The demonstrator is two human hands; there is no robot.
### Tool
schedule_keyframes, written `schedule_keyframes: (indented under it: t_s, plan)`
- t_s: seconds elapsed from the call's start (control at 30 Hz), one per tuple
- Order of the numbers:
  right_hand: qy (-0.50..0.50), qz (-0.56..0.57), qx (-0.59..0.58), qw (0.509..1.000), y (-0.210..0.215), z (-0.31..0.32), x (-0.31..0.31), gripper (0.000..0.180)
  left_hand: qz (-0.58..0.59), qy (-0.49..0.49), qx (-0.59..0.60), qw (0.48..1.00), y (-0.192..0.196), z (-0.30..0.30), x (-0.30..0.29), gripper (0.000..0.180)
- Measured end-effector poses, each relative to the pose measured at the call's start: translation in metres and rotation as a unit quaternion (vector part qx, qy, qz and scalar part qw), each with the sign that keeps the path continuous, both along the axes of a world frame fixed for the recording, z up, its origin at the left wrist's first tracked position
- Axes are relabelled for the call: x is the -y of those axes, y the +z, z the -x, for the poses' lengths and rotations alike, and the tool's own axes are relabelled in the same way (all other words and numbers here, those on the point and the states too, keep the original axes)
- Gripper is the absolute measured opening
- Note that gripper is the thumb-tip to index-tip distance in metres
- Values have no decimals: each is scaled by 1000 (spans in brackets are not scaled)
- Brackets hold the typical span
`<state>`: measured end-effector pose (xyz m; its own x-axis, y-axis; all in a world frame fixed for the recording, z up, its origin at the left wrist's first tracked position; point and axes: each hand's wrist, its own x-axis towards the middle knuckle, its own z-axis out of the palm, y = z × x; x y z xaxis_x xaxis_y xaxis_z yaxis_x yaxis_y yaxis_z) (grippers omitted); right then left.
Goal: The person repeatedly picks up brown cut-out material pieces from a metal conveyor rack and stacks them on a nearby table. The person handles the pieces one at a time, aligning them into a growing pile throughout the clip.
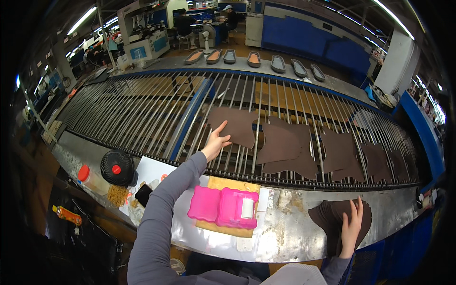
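My left hand (216,141) reaches out over the rod conveyor (156,109), fingers spread, touching the edge of a brown leather piece (237,126) lying on the rods. Further brown cut pieces (285,147) lie in a row to its right. My right hand (351,225) rests flat on a stack of brown leather pieces (327,216) on the metal bench (289,232) at the lower right.
A pink tray (223,207) sits on a wooden board at the bench's middle. A small black fan (117,167), a red-capped bottle (88,176), rubber bands and a phone lie at the left. Shoe moulds (254,59) line the conveyor's far side. People work at the back.
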<state>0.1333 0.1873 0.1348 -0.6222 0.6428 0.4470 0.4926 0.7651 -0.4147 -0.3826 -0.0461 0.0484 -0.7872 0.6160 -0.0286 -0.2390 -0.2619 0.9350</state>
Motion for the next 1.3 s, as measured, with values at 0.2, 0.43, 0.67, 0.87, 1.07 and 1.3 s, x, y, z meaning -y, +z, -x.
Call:
schedule_keyframes:
  t_s: [0.2,0.43,0.67,0.87,1.07,1.3]
  plan:
    - [-242,64,16,968,-55,-94,-6,48,117,-1,70,991,-50,2,7,69]
    - [-354,35,57,933,-107,-132,-48,71,182,-74,176,965,-24,-2,44,89]
    - [-409,123,-93,900,-113,-125,-43,73,262,-112,-18,958,57,-31,123,72]
    - [-499,110,-74,856,-72,-90,-20,37,247,-132,-105,954,107,-88,134,59]
    - [-209,27,-297,931,-20,-72,25,32,172,-191,-242,936,157,-169,130,43]
    - [176,202,-450,852,57,24,110,37,34,-239,-518,820,199,-221,107,25]
